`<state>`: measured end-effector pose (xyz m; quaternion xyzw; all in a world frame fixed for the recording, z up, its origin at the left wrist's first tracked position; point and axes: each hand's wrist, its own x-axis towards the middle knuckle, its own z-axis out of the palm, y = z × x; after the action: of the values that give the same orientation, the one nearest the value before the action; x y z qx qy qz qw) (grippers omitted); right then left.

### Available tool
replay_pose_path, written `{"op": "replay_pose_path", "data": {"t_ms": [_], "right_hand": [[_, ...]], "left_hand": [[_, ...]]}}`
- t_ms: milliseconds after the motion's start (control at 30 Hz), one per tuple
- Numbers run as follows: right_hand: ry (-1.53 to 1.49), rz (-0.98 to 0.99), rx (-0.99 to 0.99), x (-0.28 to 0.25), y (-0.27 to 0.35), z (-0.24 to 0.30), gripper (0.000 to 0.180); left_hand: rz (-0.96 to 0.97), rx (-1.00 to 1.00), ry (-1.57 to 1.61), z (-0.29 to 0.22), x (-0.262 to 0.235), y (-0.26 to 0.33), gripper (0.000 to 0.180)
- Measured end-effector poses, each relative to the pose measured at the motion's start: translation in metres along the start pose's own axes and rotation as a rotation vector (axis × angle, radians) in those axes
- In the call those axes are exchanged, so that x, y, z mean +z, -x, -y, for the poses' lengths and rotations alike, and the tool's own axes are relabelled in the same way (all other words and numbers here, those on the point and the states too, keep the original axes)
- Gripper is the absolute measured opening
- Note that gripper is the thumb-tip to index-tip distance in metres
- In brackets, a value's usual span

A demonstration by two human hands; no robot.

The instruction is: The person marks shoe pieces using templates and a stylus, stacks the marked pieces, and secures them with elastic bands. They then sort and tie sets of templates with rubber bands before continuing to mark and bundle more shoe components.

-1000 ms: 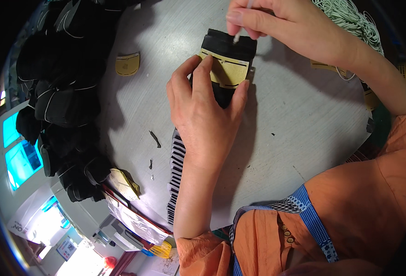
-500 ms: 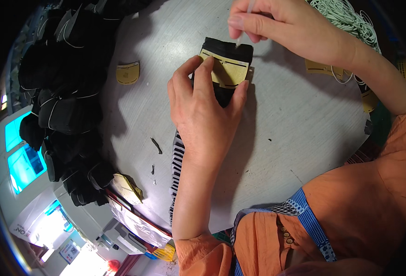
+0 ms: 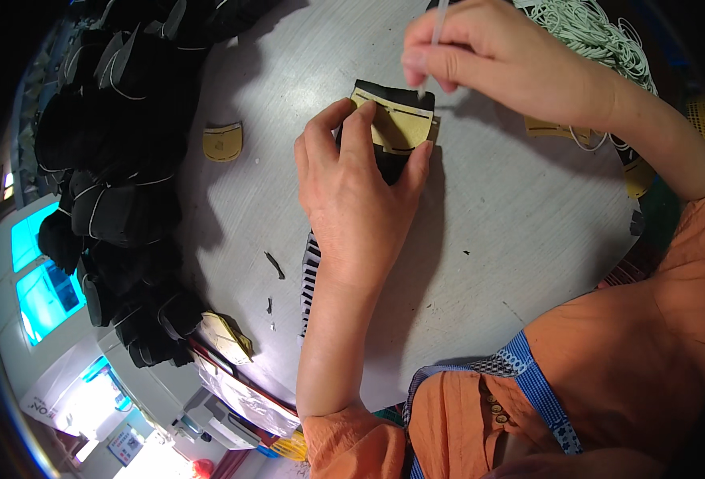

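My left hand (image 3: 360,191) presses a tan template (image 3: 404,126) with narrow dark slots down onto a black fabric piece (image 3: 392,91). Its fingers lie over the template's left part and the thumb grips the right edge. Black material shows beyond the template's far edge and below it. In my right hand (image 3: 480,52) is a thin, whitish pen-like stick (image 3: 440,28), pinched between thumb and fingers. The stick's tip is at the far right corner of the black piece; whether it touches cannot be made out.
Tied bundles of black pieces (image 3: 121,136) are heaped along the left side. A second tan template (image 3: 222,142) lies on the grey table (image 3: 480,319). Pale green cord (image 3: 592,36) is piled at the far right, beside another tan piece (image 3: 556,128). Black scraps (image 3: 274,265) lie left of my forearm.
The stick's tip has moved nearer and slightly right along the black piece. Less black now shows beyond the template's far edge. My left hand stays on the template.
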<state>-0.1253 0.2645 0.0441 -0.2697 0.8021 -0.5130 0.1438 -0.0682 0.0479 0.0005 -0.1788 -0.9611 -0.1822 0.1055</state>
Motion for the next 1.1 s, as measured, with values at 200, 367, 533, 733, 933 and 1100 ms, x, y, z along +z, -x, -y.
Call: {"op": "replay_pose_path", "data": {"t_ms": [200, 367, 533, 733, 933, 1100], "right_hand": [[0.115, -0.144, -0.082, 0.011, -0.022, -0.021, 0.026], [0.752, -0.114, -0.488, 0.023, -0.034, -0.044, 0.022], [0.816, -0.052, -0.499, 0.012, -0.005, -0.040, 0.021], [0.061, -0.054, 0.167, 0.005, 0.018, -0.001, 0.026], [0.795, -0.392, -0.293, 0.079, 0.010, -0.030, 0.030], [0.760, -0.361, -0.241, 0.075, 0.010, -0.037, 0.040]], "left_hand": [[-0.030, 0.025, 0.002, -0.004, 0.006, -0.007, 0.051], [-0.019, 0.035, -0.053, -0.009, 0.009, -0.012, 0.050], [-0.025, 0.048, -0.066, -0.007, 0.011, -0.012, 0.051], [-0.092, 0.024, -0.051, 0.013, -0.009, -0.014, 0.048], [-0.131, -0.130, -0.242, 0.075, -0.046, 0.022, 0.043], [-0.260, -0.311, 0.018, 0.082, -0.109, 0.110, 0.029]]}}
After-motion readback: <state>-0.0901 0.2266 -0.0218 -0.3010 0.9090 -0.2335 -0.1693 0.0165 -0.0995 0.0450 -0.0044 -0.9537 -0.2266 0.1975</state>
